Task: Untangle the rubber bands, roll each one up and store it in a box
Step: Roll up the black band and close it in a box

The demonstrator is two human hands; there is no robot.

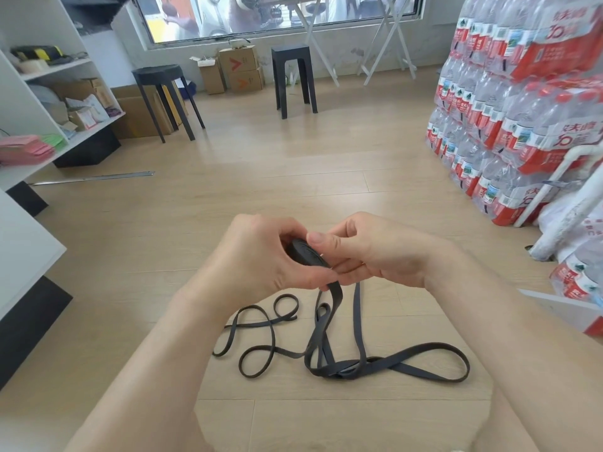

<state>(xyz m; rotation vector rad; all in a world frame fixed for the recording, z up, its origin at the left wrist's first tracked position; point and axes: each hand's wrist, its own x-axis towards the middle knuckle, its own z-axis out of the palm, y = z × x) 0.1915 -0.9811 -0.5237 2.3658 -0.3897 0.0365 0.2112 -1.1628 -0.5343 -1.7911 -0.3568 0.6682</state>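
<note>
A partly rolled coil of wide black rubber band [306, 256] sits between both hands above the wooden floor. My left hand [257, 256] grips the coil from the left, fingers curled round it. My right hand [368, 252] pinches it from the right, thumb on top. The band's loose tail [332, 308] hangs down to the floor and runs into a looped heap of wide band [391, 363]. A thinner black band [257, 334] lies in loops on the floor to the left, touching the heap.
Stacked packs of water bottles [522, 102] fill the right side. White shelves [49, 102] stand at the left. Two black stools [163, 93] and cardboard boxes [241, 70] stand by the far wall. A metal strip [94, 178] lies on the floor.
</note>
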